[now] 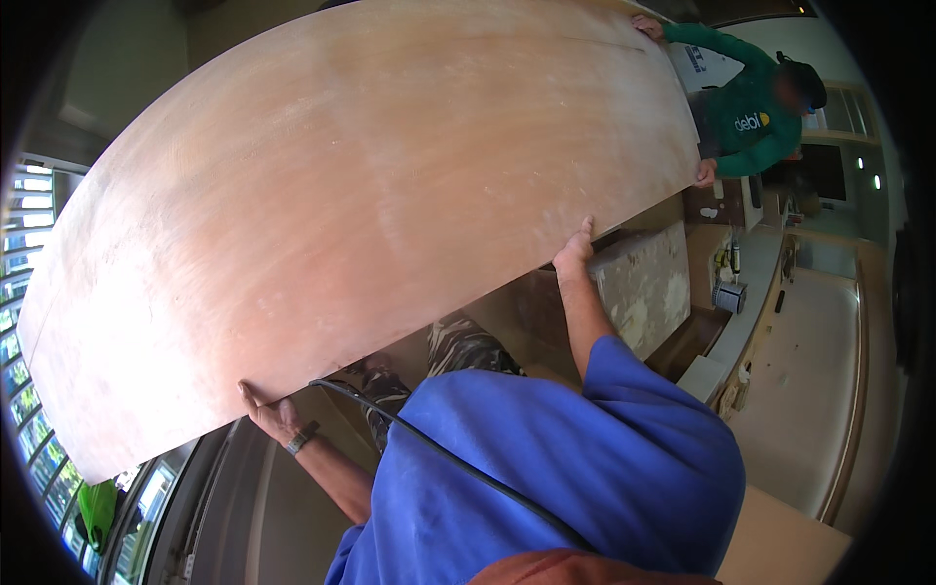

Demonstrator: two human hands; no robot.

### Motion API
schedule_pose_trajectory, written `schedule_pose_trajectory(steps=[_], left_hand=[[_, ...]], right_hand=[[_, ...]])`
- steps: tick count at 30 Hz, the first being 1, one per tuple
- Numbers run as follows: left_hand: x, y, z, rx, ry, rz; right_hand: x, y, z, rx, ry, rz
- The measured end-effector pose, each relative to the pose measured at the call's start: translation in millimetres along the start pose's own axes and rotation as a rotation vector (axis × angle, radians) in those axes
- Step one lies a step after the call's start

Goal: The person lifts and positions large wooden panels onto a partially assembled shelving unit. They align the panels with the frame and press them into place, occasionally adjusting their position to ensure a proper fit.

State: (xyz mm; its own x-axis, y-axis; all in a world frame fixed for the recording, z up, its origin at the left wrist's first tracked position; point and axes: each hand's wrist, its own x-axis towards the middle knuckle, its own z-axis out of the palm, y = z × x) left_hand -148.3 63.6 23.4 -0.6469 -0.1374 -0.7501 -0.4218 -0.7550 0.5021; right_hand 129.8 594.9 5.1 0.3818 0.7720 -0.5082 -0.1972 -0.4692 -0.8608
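Note:
A large pale brown wooden sheet [370,195] with whitish dusty patches fills most of the view. My left hand [276,417], with a watch on its wrist, grips the near edge toward the left; the thumb lies on top and the other fingers are mostly hidden beneath. Farther right along that same edge, my right hand [575,249] holds on with its thumb over the top face. At the sheet's far right end, a person in a green top [741,117] grips it with both hands, one at each corner.
Below the sheet on the right stands a paint-stained board or box [643,288]. A ledge beside it carries a small can [728,296] and several small items. Barred windows [34,409] line the left, near a bright green bag [97,512]. A black cable [458,458] crosses my blue shirt.

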Motion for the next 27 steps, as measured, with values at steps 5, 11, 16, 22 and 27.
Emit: schedule_pose_trajectory(steps=[5,11,16,22,27], left_hand=[[5.2,0.6,-3.6,0.01,-0.023,-0.001],[13.4,2.0,-7.1,0.076,0.013,0.028],[7.0,5.4,-2.4,0.168,0.077,0.085],[5.5,5.1,2.7,0.195,0.059,0.082],[4.4,-6.4,3.9,0.144,0.053,0.065]], right_hand=[[-27.6,-7.5,11.2,-0.036,0.028,-0.024],[-42.9,-13.0,16.2,-0.061,0.061,-0.022],[-34.6,-5.9,10.0,-0.063,0.04,-0.026],[-8.9,4.8,-3.3,-0.007,-0.038,-0.055],[0.0,3.1,3.7,0.017,-0.013,-0.071]])
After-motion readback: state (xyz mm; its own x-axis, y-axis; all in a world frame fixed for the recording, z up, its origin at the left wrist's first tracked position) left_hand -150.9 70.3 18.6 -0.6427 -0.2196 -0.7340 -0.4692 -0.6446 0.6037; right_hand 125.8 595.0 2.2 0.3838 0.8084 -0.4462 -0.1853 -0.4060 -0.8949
